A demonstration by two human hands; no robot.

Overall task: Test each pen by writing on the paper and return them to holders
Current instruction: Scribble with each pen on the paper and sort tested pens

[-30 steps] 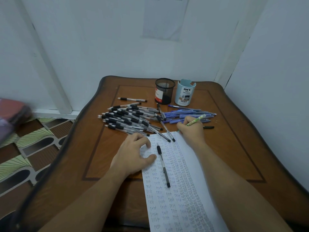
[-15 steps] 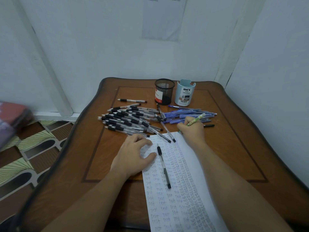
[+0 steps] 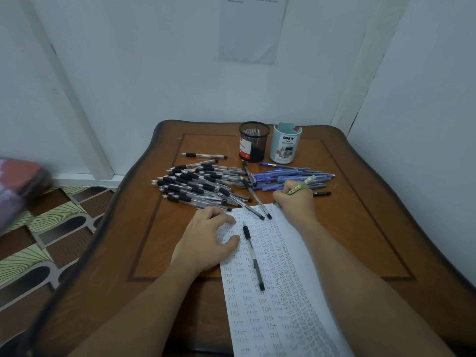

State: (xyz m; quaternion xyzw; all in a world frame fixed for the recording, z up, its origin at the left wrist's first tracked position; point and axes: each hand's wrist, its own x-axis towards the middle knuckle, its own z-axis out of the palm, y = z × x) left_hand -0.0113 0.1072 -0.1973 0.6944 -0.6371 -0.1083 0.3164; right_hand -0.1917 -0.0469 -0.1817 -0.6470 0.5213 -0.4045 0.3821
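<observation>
My right hand (image 3: 296, 200) grips a green pen (image 3: 301, 185), its tip down at the top right corner of the paper (image 3: 286, 292), a white sheet filled with rows of the word "test". My left hand (image 3: 208, 237) presses on the sheet's upper left edge, fingers bent. A single black pen (image 3: 253, 256) lies loose on the sheet. Behind the paper sit a pile of black-grip pens (image 3: 201, 184) and a pile of blue pens (image 3: 291, 179). Two holders stand at the back: a black mesh cup (image 3: 253, 141) and a pale blue cup (image 3: 286, 143).
The brown wooden table (image 3: 360, 228) stands in a corner between white walls. One pen (image 3: 204, 155) lies apart behind the black-grip pile. A patterned tiled floor (image 3: 38, 240) and a folded cloth (image 3: 18, 186) are to the left.
Both hands stay almost where they were; the right hand with the green pen shifts only slightly at the paper's top corner. The view tilted a little.
</observation>
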